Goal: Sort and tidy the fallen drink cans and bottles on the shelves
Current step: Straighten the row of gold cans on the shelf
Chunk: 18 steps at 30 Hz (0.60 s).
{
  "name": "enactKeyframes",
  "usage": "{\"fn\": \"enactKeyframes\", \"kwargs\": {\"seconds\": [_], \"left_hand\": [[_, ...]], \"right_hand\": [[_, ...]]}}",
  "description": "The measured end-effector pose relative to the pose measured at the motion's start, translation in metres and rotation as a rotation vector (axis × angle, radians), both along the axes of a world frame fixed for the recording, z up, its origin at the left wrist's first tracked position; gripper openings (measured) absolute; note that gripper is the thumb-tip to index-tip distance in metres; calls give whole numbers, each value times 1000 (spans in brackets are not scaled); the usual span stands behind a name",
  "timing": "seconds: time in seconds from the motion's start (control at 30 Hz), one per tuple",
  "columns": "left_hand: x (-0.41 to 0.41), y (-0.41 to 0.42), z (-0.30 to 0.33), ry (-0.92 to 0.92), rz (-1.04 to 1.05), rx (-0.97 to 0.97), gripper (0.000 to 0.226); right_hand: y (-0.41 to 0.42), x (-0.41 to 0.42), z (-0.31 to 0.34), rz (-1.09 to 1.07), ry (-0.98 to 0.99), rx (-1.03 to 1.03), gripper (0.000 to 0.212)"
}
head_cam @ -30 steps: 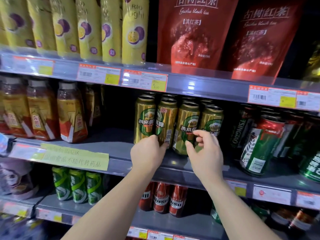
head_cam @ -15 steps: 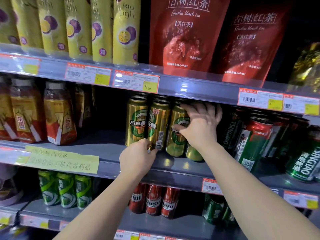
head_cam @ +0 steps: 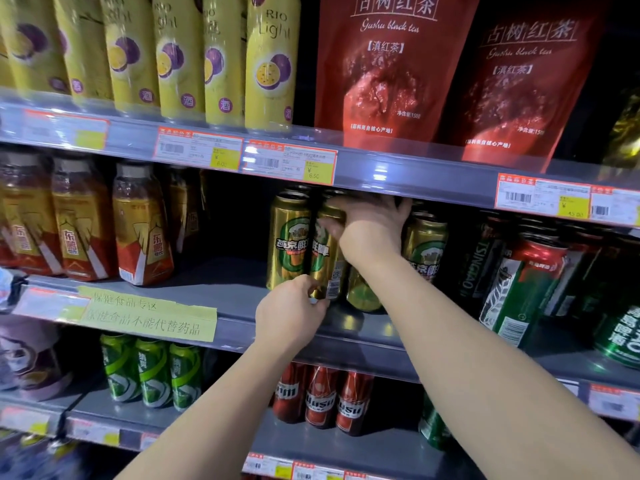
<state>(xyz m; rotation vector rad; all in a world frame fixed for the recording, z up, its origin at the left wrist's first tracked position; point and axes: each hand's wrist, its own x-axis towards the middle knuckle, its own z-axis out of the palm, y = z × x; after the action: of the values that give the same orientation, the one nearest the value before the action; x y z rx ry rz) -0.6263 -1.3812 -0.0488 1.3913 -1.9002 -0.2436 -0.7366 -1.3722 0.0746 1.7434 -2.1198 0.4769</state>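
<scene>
Presently, on the middle shelf point(head_cam: 221, 289), a row of gold beer cans is standing, and it is serving as the landmark for this entry.

Left hand point(head_cam: 291, 311): reaching to the base of the second gold can point(head_cam: 325, 258) in that row, its fingers curling against the can's bottom edge by the barcode; whether they are actually pinching it I cannot tell.

Right hand point(head_cam: 372, 225): lying over the upper part of the third can, fingers spread and bending round its top, this grip grasping that can; only the tilted can bottom point(head_cam: 363, 292) is showing below the wrist.

First gold can point(head_cam: 289, 244): standing upright at the left end of the row, just beside the second.

Fourth gold can point(head_cam: 424, 247): standing upright to the right of the right hand.

Right of the row: green and red Tsingtao cans point(head_cam: 519, 285), several leaning.

Left of the row, well apart: amber drink bottles point(head_cam: 142, 226) standing upright.

Above the row: yellow Rio cans point(head_cam: 270, 64) and red tea pouches point(head_cam: 388, 67).

Below the row: red cans point(head_cam: 320, 398) and green cans point(head_cam: 152, 370).
</scene>
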Motion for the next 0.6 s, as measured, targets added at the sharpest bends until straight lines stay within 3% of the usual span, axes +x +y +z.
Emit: {"fn": "enactKeyframes", "kwargs": {"seconds": [0.13, 0.23, 0.37, 0.47, 0.6], "left_hand": [[14, -2, 7, 240, -33, -47, 36], [27, -13, 18, 335, 82, -86, 53], [38, -41, 23, 323, 88, 195, 90], [41, -52, 20, 314, 14, 311, 76], [40, -53, 16, 275, -3, 274, 67]], "right_hand": [[3, -15, 8, 29, -74, -16, 40], [6, -24, 7, 101, -161, -51, 34], [1, -21, 6, 61, -186, -55, 36], [-4, -11, 2, -63, -87, -1, 64], [-7, -13, -1, -63, -57, -3, 62]]}}
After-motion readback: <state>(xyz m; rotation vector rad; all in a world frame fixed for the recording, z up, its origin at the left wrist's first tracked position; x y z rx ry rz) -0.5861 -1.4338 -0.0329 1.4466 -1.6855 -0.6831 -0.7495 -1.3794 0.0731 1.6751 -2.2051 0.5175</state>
